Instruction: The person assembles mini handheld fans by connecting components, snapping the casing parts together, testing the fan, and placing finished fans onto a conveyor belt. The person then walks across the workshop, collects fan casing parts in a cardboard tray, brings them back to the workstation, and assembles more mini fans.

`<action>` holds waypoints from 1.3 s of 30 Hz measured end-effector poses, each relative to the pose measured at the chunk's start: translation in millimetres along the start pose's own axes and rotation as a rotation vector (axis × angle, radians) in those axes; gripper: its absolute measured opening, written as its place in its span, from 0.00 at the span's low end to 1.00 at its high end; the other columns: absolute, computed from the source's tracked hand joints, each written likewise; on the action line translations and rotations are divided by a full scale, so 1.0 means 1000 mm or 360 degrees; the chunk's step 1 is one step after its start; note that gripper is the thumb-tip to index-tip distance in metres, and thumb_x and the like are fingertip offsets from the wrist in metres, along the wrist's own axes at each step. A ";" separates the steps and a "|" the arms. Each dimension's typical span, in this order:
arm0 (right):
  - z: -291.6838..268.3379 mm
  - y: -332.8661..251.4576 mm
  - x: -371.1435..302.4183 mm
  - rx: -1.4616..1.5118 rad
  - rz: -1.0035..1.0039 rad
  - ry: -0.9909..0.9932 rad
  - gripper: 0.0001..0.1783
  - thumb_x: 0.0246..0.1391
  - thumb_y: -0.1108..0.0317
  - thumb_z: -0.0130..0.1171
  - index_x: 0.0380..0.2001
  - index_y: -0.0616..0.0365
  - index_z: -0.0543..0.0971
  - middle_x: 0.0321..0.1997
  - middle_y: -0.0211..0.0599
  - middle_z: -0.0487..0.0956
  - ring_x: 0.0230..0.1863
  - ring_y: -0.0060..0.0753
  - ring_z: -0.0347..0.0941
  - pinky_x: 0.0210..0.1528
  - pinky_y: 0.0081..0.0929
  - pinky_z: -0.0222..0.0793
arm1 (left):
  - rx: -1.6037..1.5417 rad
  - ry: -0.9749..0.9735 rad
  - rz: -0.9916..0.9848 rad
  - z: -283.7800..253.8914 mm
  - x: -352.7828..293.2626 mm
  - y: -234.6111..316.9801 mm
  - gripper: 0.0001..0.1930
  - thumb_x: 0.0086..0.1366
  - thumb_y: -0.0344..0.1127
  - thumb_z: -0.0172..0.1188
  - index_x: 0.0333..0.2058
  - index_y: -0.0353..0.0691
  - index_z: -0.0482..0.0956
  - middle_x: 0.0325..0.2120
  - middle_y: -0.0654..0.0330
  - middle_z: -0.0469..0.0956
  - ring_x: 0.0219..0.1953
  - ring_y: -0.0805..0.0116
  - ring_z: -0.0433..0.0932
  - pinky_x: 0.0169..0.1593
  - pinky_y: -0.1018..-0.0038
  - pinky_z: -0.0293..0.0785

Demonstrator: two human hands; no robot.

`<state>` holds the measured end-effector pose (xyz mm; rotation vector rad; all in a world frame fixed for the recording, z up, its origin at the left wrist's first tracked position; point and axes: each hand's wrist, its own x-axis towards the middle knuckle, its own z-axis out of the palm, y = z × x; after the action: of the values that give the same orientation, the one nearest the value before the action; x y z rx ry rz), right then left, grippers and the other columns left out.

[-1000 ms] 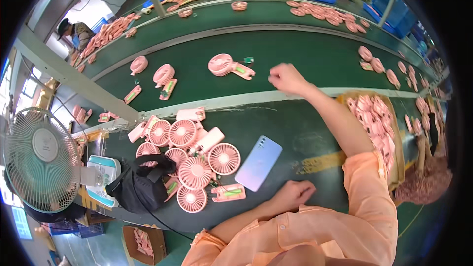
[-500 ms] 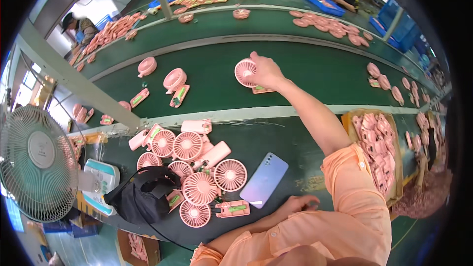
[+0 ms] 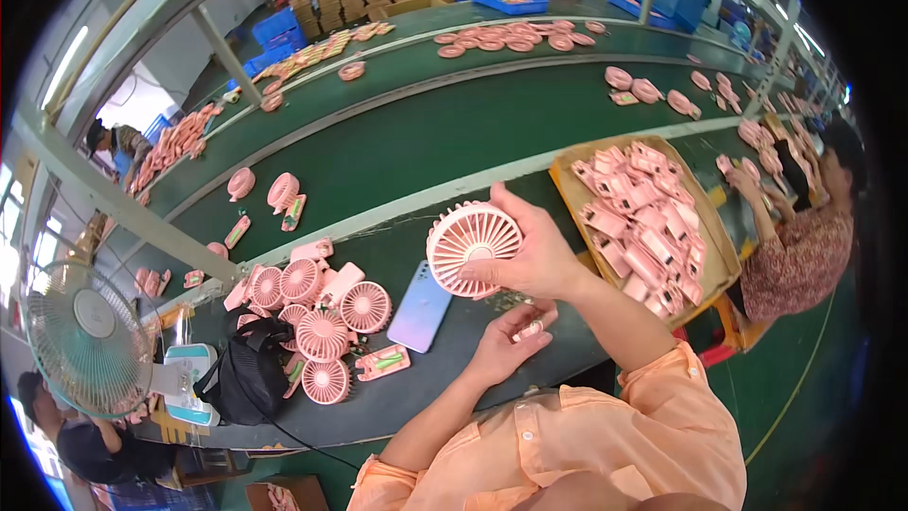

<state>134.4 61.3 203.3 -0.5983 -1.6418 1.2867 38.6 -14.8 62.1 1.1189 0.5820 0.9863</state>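
Note:
My right hand [image 3: 544, 251] grips a round pink fan head [image 3: 473, 238] by its rim, with the slatted grille facing up. Just below it, my left hand [image 3: 506, 345] is closed on a small pink plastic part [image 3: 532, 329], mostly hidden by the fingers. To the left of my hands, a blue-violet phone [image 3: 421, 308] lies on the dark bench. Beyond the phone is a heap of pink fan heads [image 3: 323, 335] and handle pieces. A handle half with a green strip [image 3: 383, 362] rests at the heap's near edge.
An open carton [image 3: 724, 270] full of pink handle shells stands right of my hands. A desk fan [image 3: 90, 331] and a black bag [image 3: 244, 369] are on the left. The green conveyor [image 3: 416, 142] runs behind a pale rail. A person [image 3: 804, 237] works at the right.
My right hand has brought the fan head from the conveyor back over the bench. My left hand has risen close to it and now holds a small pink part. The view has swung rightward.

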 end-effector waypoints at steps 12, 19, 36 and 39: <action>-0.084 0.026 -0.080 0.0356 0.0292 0.0653 0.26 0.46 0.69 0.68 0.48 0.64 0.71 0.42 0.36 0.78 0.41 0.24 0.75 0.45 0.23 0.74 | 0.0303 -0.0058 -0.0470 0.061 -0.024 0.008 0.37 0.67 0.64 0.27 0.55 0.34 0.59 0.28 0.67 0.63 0.29 0.77 0.61 0.41 0.81 0.62; -0.074 0.047 -0.110 0.0670 0.0343 0.0511 0.28 0.50 0.71 0.63 0.53 0.60 0.64 0.46 0.39 0.75 0.44 0.32 0.75 0.44 0.37 0.79 | 0.0929 0.0146 -0.0657 0.059 -0.043 0.004 0.23 0.62 0.52 0.57 0.32 0.32 0.70 0.27 0.52 0.79 0.29 0.69 0.79 0.31 0.74 0.73; -0.029 0.088 -0.166 0.0435 0.0684 0.0154 0.30 0.41 0.78 0.62 0.52 0.62 0.69 0.48 0.34 0.74 0.50 0.24 0.70 0.55 0.26 0.65 | -0.0571 0.1187 -0.0148 0.013 -0.047 -0.024 0.13 0.70 0.43 0.47 0.43 0.40 0.70 0.30 0.63 0.75 0.28 0.75 0.74 0.32 0.76 0.73; -0.031 0.087 -0.156 0.0297 0.0690 0.0257 0.32 0.40 0.75 0.66 0.52 0.63 0.69 0.47 0.34 0.75 0.50 0.24 0.70 0.54 0.27 0.66 | 0.0051 0.0898 -0.0331 0.004 -0.047 -0.031 0.10 0.69 0.37 0.48 0.43 0.39 0.71 0.27 0.66 0.75 0.23 0.83 0.68 0.25 0.83 0.67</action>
<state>217.3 -22.6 65.6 -0.9509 -1.2814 1.6338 30.5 -61.5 31.3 0.7793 1.1473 1.1134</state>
